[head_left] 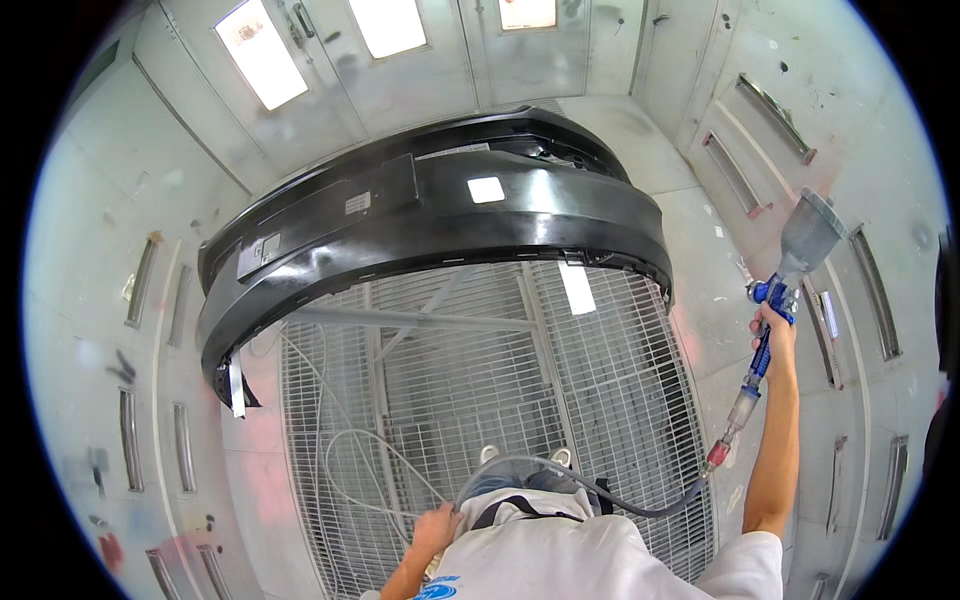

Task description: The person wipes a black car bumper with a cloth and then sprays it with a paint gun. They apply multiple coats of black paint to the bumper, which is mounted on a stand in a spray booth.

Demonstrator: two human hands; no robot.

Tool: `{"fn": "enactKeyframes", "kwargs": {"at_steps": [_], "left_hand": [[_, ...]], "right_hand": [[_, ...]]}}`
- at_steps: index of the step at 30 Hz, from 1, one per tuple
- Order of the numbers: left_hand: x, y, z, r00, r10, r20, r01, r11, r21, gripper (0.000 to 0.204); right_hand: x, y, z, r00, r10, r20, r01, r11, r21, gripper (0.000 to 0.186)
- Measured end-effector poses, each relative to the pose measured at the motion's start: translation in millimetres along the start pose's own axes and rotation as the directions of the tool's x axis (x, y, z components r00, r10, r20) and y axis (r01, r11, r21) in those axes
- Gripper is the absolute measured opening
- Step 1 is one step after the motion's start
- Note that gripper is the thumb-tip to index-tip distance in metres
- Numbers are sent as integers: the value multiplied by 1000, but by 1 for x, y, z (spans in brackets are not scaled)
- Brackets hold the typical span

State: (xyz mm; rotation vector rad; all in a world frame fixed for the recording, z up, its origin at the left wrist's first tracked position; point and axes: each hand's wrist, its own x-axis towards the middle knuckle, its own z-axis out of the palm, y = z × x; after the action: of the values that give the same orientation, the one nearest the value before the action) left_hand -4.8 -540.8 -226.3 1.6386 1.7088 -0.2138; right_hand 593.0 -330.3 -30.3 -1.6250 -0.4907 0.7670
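My right hand (772, 330) is closed round the handle of a blue spray gun (768, 292), raised at the right. A grey, cloudy paint cup (812, 235) sits on top of the gun. Below the grip hang a clear inline filter and a red coupling (717, 455), where a grey air hose (650, 512) joins. That hose curves across my front to my left hand (434, 528), whose fingers are curled round it near my waist. Ahead stands a glossy black car bumper (430, 215), with another black bumper (400, 138) behind it, apart from both hands.
Under my feet lies a metal floor grating (620, 400), with loops of hose (345, 435) on its left. A support bar (430, 319) runs below the bumper. White strips hang from its lower edge. Booth walls (95, 290) with slotted vents stand at both sides; lit windows (262, 55) are behind.
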Motion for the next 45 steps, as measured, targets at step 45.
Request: {"fn": "enactKeyframes", "kwargs": {"at_steps": [45], "left_hand": [[101, 301, 79, 911, -388, -135, 354, 908, -222, 38]], "right_hand": [[341, -29, 145, 800, 158, 579, -206, 978, 17, 21]]}}
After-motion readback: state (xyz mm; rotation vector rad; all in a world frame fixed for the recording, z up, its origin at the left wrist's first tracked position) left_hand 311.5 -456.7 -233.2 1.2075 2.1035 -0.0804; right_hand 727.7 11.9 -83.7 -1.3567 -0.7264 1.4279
